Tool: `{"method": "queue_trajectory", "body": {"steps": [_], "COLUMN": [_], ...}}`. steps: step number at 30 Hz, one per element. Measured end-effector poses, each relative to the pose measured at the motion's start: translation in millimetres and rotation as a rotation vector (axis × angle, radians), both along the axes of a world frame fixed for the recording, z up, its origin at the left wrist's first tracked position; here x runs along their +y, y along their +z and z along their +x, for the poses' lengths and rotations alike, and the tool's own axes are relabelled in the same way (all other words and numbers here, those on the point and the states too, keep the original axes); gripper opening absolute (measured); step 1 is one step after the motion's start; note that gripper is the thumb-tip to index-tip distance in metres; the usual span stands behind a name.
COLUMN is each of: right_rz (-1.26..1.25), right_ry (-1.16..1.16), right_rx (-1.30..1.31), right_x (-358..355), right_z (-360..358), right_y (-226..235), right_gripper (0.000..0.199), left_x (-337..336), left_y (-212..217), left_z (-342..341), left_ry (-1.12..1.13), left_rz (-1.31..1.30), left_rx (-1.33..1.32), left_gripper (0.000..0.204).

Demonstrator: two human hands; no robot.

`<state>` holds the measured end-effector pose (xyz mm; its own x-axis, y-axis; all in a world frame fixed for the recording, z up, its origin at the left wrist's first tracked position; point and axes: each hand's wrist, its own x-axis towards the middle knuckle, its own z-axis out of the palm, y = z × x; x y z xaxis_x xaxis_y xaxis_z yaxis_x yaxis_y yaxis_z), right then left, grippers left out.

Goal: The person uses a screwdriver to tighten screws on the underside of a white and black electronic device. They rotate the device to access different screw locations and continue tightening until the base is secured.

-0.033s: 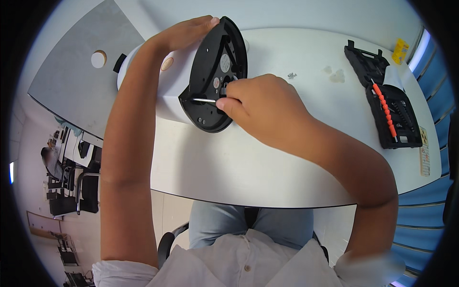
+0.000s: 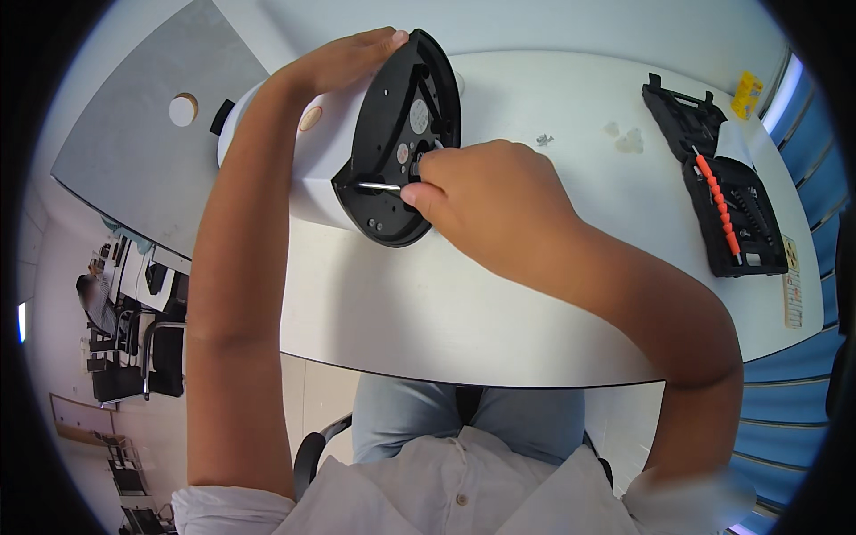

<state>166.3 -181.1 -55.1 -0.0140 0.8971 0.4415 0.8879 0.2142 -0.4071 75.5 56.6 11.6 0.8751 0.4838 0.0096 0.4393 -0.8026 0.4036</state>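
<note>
A white appliance [image 2: 321, 174] lies on its side on the table, its black base [image 2: 373, 134] turned toward the right. My left hand [image 2: 343, 64] reaches over its far side and grips it, fingertips at the upper edge of the base. In my right hand [image 2: 490, 187] is a screwdriver [image 2: 379, 186]; its silver shaft points left to the lower part of the base. The handle is hidden inside my closed fingers, and where the tip meets the base is hard to make out. Several small screws [image 2: 545, 140] lie together on the tabletop right of the appliance.
An open black tool case [image 2: 753, 265] with an orange flexible shaft [image 2: 719, 207] lies at the right. Near it are a yellow packet [image 2: 746, 95] and a pale remote control [image 2: 792, 285]. A round lid-like piece [image 2: 184, 111] sits on the grey surface [image 2: 116, 152] at left.
</note>
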Motion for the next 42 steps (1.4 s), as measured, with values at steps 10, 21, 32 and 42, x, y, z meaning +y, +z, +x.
{"method": "queue_trajectory", "body": {"steps": [10,21,32,42], "right_rz": [0.567,-0.488,0.384,0.089], "right_ry": [0.001,0.164,0.068,0.009], "right_rx": [-0.121,0.565,-0.44,-0.079], "right_x": [2,-3,-9,-10], "right_z": [-10,5,-13,-7], "right_y": [-18,24,-11,6], "right_gripper": [0.012,0.022,0.013,0.023], "left_x": [7,-21,-13,-16], "left_y": [-1,3,1,2], "left_z": [-4,-6,-3,-3], "left_ry": [0.064,0.124,0.122,0.131], "left_rz": [0.022,0.019,0.0,0.012], "left_rx": [-0.076,-0.12,-0.108,-0.094], "left_gripper": [0.092,0.077,0.083,0.081]}}
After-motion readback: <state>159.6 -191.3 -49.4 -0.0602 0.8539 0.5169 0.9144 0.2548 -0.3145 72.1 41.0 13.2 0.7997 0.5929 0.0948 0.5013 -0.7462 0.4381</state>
